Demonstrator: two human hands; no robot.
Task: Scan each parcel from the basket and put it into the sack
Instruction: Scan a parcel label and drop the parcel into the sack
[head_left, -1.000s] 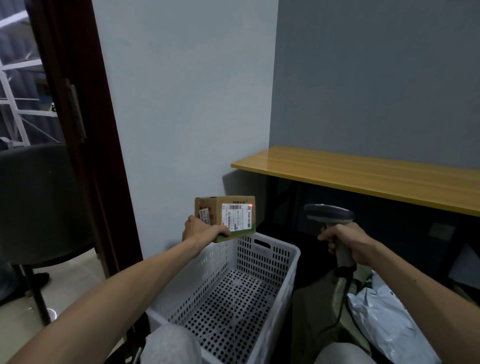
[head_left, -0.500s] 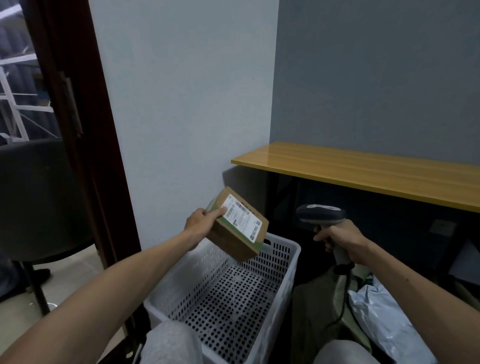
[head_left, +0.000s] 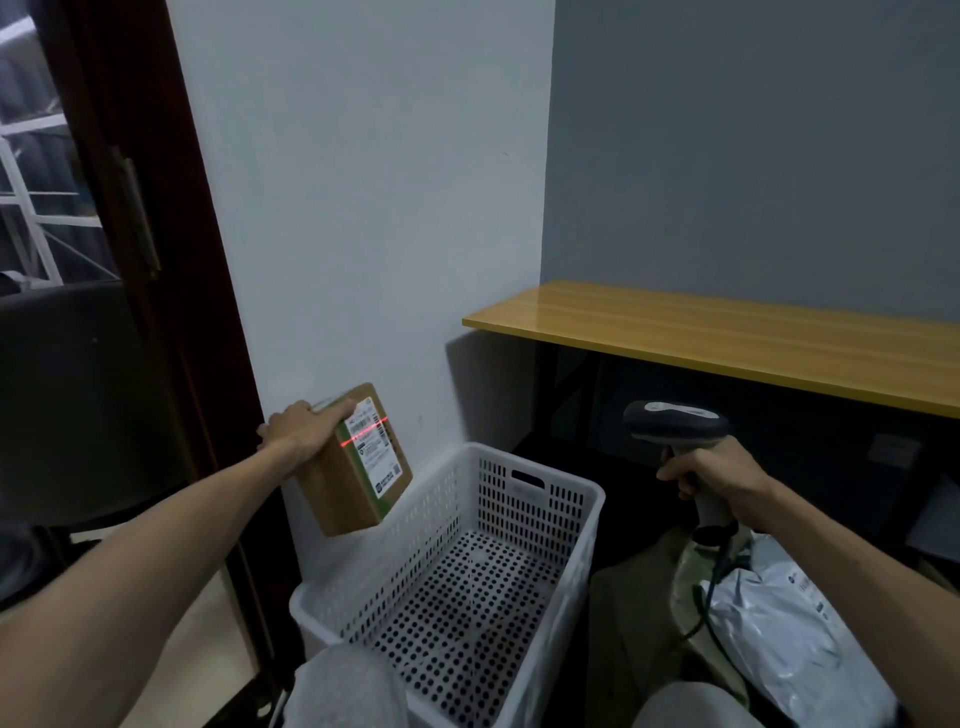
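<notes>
Left hand (head_left: 304, 428) gripping a cardboard box (head_left: 353, 470) by its top edge, tilted, held above the left rim of the white basket (head_left: 582, 525), red scan line across its label (head_left: 375, 436), right hand (head_left: 714, 470) curled round the scanner (head_left: 678, 434) handle right of the basket, sack (head_left: 644, 623) beside the basket with a grey bag (head_left: 789, 639) inside

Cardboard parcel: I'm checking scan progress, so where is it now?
Head view, left side: the left hand holds the cardboard parcel tilted above the white basket's left rim.
</notes>
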